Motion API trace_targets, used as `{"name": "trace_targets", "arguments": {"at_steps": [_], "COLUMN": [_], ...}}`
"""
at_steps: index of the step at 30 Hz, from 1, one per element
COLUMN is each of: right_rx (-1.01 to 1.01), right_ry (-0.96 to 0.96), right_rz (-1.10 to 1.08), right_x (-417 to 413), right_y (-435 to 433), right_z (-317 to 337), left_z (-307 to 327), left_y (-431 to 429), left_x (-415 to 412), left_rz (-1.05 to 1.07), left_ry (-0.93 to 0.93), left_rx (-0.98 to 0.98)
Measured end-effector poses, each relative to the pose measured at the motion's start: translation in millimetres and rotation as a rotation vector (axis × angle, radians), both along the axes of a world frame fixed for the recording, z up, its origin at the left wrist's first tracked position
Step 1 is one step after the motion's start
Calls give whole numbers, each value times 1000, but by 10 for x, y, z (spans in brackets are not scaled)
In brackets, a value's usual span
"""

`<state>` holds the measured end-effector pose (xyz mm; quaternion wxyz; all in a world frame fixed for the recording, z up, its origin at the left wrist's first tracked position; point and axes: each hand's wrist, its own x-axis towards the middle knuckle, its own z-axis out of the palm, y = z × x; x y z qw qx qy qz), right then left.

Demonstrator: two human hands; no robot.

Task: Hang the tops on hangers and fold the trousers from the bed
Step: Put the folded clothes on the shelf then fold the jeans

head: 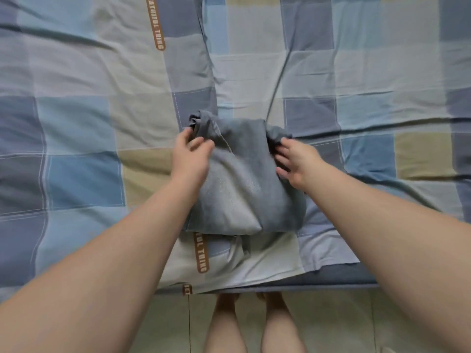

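A pair of grey trousers [242, 182] lies folded into a compact bundle on the checked bedsheet [76, 123], near the bed's front edge. My left hand [190, 156] rests on the bundle's far left corner, fingers curled around a bunched fold of the cloth. My right hand [295, 161] is at the bundle's right side, fingers spread and pressed against the fabric's edge. A thin strip of the grey cloth sticks out below the bundle. No tops or hangers are in view.
The bed fills most of the view, covered by a blue, grey and beige checked sheet with brown lettered stripes [155, 24]. Its front edge [305, 284] runs across the bottom. Below it are a pale tiled floor [356, 322] and the person's bare legs [254, 324].
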<state>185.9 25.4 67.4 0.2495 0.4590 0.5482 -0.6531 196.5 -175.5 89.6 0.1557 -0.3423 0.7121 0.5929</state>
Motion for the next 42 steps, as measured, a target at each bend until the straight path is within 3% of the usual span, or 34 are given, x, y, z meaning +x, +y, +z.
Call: {"name": "trace_targets", "arguments": {"at_steps": [2,4,5,7,11,14,16,21,27,31,34,38,42], "right_rx": [281,483,565,676,652,517,416,158,-113,-317,-350,-333,-268], "right_ry": [113,139,119,150,253,223,173,-39,-204,-451,-558,-538,-482], "right_rz": [371,881,1065,1211,1056,710,498,336,459,552,551,392,184], "right_x": [145,402,524,689,806,867,853,690,535,606,854,1366,1949], "right_y": [-44,-59,-54,-20,80,101,130,323,534,724,813,674,526], "right_z": [-292,-594,-712,-881,-985,-989,-985,-984,-758,-455,-198,170,694], "left_z": [-305,-583,-699,-843,-893,-853,-838,-802,-681,-374,-200,75,445], "left_y": [-61,-143,-176,-208,-178,-188,-215,-380,-477,-572,-644,-622,-554], "left_x": [137,331,422,556,668,640,566,319,122,174,327,758,1208], "left_rz": [-469,-935,-1061,-1104,-832,-457,-371,-365,-323,-437,-571,-590,-542], "left_ry": [44,39,45,85,173,-37,-136,-325,-415,-847,-987,-980,-736], "left_rx": [-358,-744,-851,-925,-980,-734,-641,-451,-54,208,273,277,197]}}
